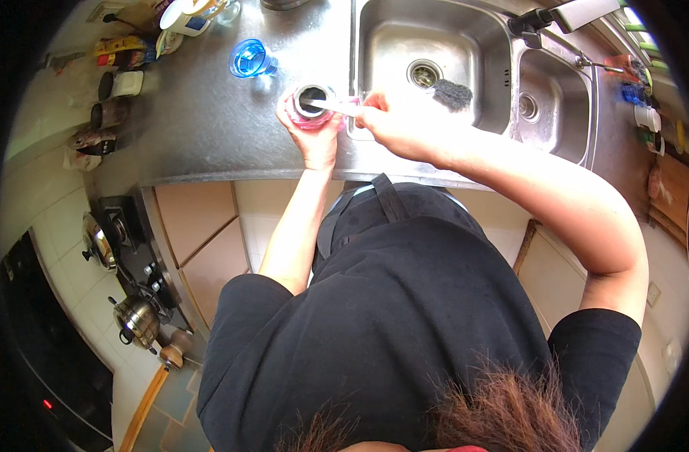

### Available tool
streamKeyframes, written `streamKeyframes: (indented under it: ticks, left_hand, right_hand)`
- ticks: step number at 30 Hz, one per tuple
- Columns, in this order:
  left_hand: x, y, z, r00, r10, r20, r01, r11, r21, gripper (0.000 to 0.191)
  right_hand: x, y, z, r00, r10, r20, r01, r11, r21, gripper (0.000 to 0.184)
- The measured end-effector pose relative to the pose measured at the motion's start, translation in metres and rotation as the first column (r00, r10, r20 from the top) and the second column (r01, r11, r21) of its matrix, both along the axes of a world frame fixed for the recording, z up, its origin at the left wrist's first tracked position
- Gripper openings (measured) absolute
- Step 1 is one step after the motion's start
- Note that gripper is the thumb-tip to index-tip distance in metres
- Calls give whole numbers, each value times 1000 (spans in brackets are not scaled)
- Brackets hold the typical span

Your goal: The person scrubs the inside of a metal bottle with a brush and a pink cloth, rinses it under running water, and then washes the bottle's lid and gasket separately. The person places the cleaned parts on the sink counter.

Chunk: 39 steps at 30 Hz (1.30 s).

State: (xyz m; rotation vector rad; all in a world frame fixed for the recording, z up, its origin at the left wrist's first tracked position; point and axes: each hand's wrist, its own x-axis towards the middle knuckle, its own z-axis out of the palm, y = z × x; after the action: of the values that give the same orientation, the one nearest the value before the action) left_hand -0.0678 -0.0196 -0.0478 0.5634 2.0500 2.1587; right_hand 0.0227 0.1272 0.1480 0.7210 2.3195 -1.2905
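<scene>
My left hand [315,144] wraps around a small jar-like container [309,120] with a pinkish outer side. It is held upright over the steel counter, just left of the sink, its round mouth facing up and its inside dark. My right hand [395,127] grips a flat white utensil [340,107], whose far end reaches into the container's mouth. Whether that end is a spoon or a plain stick is hidden. Beyond my left hand, a blue see-through cup [248,58] stands on the counter.
A double steel sink [378,51] lies to the right, with a dark scouring pad [452,94] beside the drain and a black faucet [530,28] behind. Jars and packets [127,83] line the counter's left side. Pots [136,321] sit on the stove [146,277] at lower left.
</scene>
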Motion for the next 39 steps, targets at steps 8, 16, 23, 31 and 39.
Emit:
streamKeyframes:
  ticks: [8, 16, 23, 31, 39]
  left_hand:
    - [-8, -11, 0, 996, 23, 83, -23, 1000, -12, 91]
    - [-42, -55, 23, 968, -245, -57, 193, 869, -456, 101]
    - [-76, -46, 17, 900, -431, 67, 422, 821, -386, 87]
    - [-43, -28, 10, 989, -132, -70, 106, 952, -287, 72]
    - [-42, -28, -13, 998, -21, 52, 29, 986, -161, 79]
  right_hand:
    - [-9, 10, 24, 994, 107, -24, -107, 994, 11, 38]
    - [-23, 9, 32, 970, 240, -47, -225, 951, 214, 35]
    - [-31, -1, 32, 976, 206, -65, -179, 940, 289, 32]
    - [-33, -21, 33, 987, 133, -89, -104, 955, 278, 30]
    - [-60, -26, 45, 984, 173, -31, -160, 955, 248, 29]
